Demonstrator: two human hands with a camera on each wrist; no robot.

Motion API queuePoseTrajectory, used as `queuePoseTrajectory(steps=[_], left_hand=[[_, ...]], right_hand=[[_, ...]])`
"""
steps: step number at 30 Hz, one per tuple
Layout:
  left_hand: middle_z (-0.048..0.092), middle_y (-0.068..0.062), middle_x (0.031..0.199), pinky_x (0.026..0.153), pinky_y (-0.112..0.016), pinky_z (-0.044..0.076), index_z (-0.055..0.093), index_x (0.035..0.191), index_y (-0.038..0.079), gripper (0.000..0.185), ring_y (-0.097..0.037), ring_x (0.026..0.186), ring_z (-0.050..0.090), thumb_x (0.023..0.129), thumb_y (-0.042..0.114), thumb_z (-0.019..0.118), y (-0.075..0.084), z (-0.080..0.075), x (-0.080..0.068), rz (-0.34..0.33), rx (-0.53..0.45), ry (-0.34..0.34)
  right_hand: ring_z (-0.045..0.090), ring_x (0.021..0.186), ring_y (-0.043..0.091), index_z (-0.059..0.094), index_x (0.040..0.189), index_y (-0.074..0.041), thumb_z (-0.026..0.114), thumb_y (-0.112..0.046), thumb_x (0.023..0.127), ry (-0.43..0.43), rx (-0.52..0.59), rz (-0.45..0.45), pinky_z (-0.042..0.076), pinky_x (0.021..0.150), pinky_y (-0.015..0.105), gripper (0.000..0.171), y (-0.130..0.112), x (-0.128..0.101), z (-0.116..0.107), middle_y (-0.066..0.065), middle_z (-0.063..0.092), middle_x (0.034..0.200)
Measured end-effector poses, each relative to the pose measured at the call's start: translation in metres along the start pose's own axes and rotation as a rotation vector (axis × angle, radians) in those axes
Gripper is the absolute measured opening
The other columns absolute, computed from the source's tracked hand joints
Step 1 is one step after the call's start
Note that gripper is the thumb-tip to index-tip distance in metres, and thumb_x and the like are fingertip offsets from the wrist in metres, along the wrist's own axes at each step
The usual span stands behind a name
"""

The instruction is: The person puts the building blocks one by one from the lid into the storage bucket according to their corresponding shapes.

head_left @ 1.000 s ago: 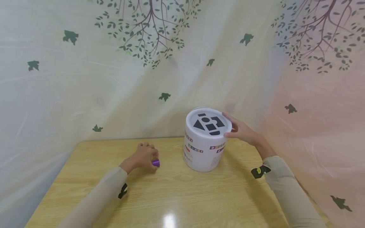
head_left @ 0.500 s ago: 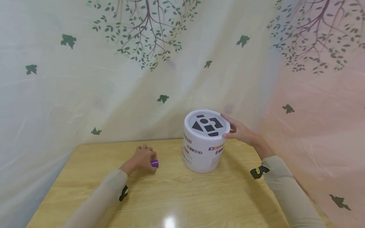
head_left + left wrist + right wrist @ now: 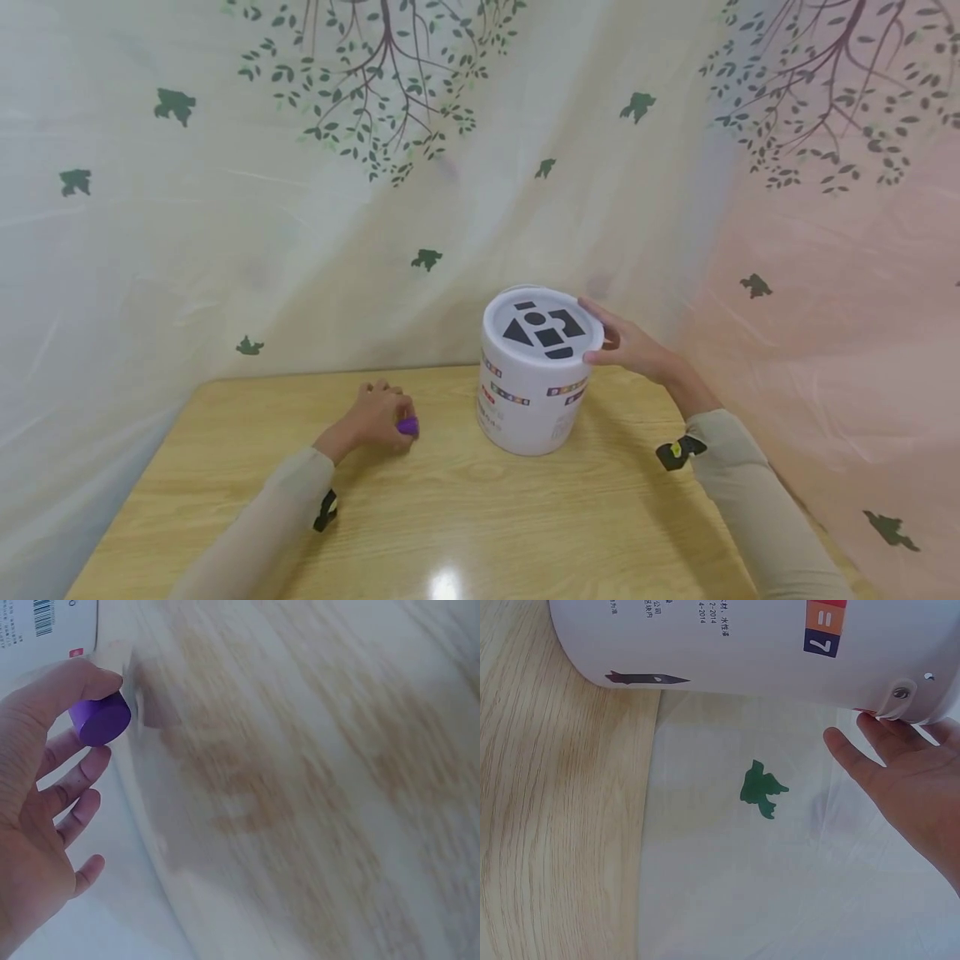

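Observation:
A small purple cylinder block [image 3: 103, 720] is pinched between the thumb and fingers of my left hand [image 3: 375, 417], low over the wooden table. Its round end face shows in the left wrist view; the last fingers are loosely bent away from it. To the right stands an upright white bucket [image 3: 525, 408], its lid [image 3: 510, 312] cut with dark shaped holes, including a circle, a triangle and a square. My right hand [image 3: 630, 346] spans the right side of the rim, thumb in front and fingers behind. In the right wrist view the fingers [image 3: 855, 761] are nearly straight, tips at the bucket's edge.
The wooden table [image 3: 450, 517] ends at the back against a hanging cloth [image 3: 337, 250] printed with branches and green birds. Pinkish cloth [image 3: 847, 358] hangs along the right side. A thin handle lies behind the bucket's rim.
The purple block has turned slightly in my left fingers. The right hand stays at the bucket's rim, and the view has shifted a little.

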State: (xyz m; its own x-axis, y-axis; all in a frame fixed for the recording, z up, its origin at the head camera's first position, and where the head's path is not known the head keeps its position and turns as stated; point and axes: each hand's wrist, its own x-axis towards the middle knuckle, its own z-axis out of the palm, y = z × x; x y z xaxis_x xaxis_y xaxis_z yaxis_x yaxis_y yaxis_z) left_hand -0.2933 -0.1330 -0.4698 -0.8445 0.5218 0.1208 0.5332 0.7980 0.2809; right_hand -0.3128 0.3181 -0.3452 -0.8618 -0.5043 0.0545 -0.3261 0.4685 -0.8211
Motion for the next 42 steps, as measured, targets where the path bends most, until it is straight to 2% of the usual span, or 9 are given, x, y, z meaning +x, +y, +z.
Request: queuePoseTrajectory(steps=[4, 11, 19, 24, 30, 36, 42], left_hand=[[0.066, 0.002, 0.085, 0.092, -0.060, 0.035, 0.072, 0.088, 0.016, 0.029, -0.023, 0.091, 0.051, 0.068, 0.030, 0.088, 0.002, -0.002, 0.004, -0.009, -0.029, 0.031], [0.068, 0.005, 0.090, 0.096, -0.057, 0.034, 0.072, 0.094, 0.018, 0.031, -0.021, 0.097, 0.051, 0.073, 0.034, 0.088, 0.004, -0.003, 0.009, -0.051, -0.092, 0.050], [0.069, 0.006, 0.090, 0.100, -0.062, 0.033, 0.072, 0.099, 0.018, 0.028, -0.024, 0.100, 0.055, 0.077, 0.029, 0.086, 0.008, -0.004, 0.015, -0.033, -0.170, 0.099], [0.070, 0.004, 0.088, 0.100, -0.063, 0.034, 0.073, 0.100, 0.016, 0.024, -0.030, 0.101, 0.059, 0.080, 0.023, 0.084, 0.013, -0.012, 0.019, -0.001, -0.201, 0.152], [0.070, 0.005, 0.091, 0.094, -0.051, 0.035, 0.074, 0.103, 0.017, 0.025, -0.022, 0.100, 0.054, 0.081, 0.026, 0.082, 0.018, -0.023, 0.026, -0.019, -0.212, 0.177], [0.071, 0.003, 0.094, 0.095, -0.052, 0.035, 0.074, 0.103, 0.017, 0.026, -0.025, 0.103, 0.055, 0.081, 0.028, 0.082, 0.024, -0.033, 0.031, -0.023, -0.260, 0.202], [0.069, 0.000, 0.096, 0.092, -0.049, 0.037, 0.074, 0.105, 0.016, 0.028, -0.026, 0.101, 0.054, 0.080, 0.026, 0.084, 0.032, -0.047, 0.042, 0.007, -0.279, 0.280]], right_hand=[[0.025, 0.153, 0.043, 0.006, 0.165, -0.019, 0.073, -0.026, 0.092, 0.000, 0.002, -0.003, 0.036, 0.113, 0.064, 0.099, 0.000, 0.000, 0.000, 0.008, 0.010, 0.173], [0.026, 0.153, 0.044, 0.007, 0.165, -0.019, 0.073, -0.027, 0.092, 0.005, 0.005, -0.026, 0.039, 0.111, 0.064, 0.099, 0.002, -0.002, 0.001, 0.008, 0.010, 0.173], [0.029, 0.151, 0.045, 0.006, 0.165, -0.017, 0.073, -0.025, 0.093, 0.001, 0.012, -0.054, 0.041, 0.109, 0.062, 0.098, 0.006, -0.003, 0.001, 0.011, 0.012, 0.172], [0.030, 0.151, 0.045, 0.006, 0.165, -0.017, 0.073, -0.025, 0.093, -0.002, 0.018, -0.061, 0.042, 0.109, 0.062, 0.099, 0.004, -0.002, 0.001, 0.011, 0.013, 0.172], [0.030, 0.150, 0.046, 0.005, 0.165, -0.014, 0.073, -0.024, 0.092, 0.001, 0.031, -0.055, 0.041, 0.109, 0.063, 0.099, 0.002, -0.003, 0.001, 0.013, 0.014, 0.171], [0.030, 0.150, 0.046, 0.005, 0.165, -0.013, 0.073, -0.024, 0.092, 0.001, 0.030, -0.056, 0.040, 0.110, 0.063, 0.099, 0.000, -0.004, 0.001, 0.012, 0.014, 0.171], [0.030, 0.150, 0.046, 0.006, 0.165, -0.014, 0.073, -0.025, 0.093, -0.003, 0.027, -0.056, 0.041, 0.109, 0.063, 0.099, 0.000, -0.002, 0.001, 0.012, 0.014, 0.171]])
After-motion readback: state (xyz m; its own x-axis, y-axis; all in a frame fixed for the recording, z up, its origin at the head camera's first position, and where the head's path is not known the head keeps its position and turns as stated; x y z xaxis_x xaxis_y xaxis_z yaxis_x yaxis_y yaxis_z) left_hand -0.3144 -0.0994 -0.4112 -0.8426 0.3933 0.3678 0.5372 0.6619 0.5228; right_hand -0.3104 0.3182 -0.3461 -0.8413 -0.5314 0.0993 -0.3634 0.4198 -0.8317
